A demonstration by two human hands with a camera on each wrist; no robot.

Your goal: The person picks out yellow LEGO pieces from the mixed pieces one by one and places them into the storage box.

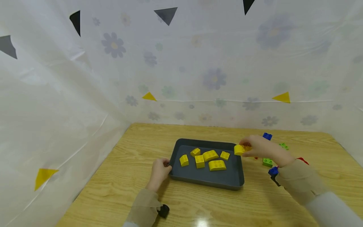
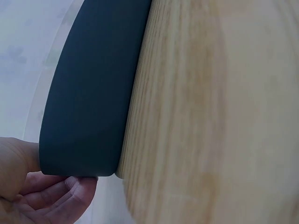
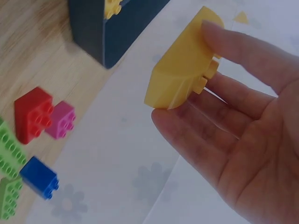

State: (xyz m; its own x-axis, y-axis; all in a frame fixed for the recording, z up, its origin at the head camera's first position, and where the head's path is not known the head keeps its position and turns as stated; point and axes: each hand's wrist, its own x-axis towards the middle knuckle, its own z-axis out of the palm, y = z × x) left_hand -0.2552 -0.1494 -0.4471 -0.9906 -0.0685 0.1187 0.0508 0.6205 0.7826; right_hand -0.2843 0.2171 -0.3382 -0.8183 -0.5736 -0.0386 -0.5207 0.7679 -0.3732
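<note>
My right hand (image 1: 262,147) pinches a curved yellow toy brick (image 3: 182,60) between thumb and fingers, above the right rim of a dark grey tray (image 1: 204,183). In the right wrist view, the brick's studs face the palm. Several yellow bricks lie loose inside the tray, among them a rounded brick (image 1: 217,165) and a squarer brick (image 1: 199,161). At the tray's left side, my left hand (image 1: 159,171) grips the edge. The left wrist view shows its thumb going behind the tray wall (image 2: 93,93) and its fingers curled at the outside.
To the right of the tray lie loose bricks: a blue brick (image 1: 267,136), green bricks (image 1: 267,162), a red brick (image 3: 35,114) and a pink brick (image 3: 61,120). The wooden table (image 1: 119,189) is backed by a patterned white curtain (image 1: 181,63).
</note>
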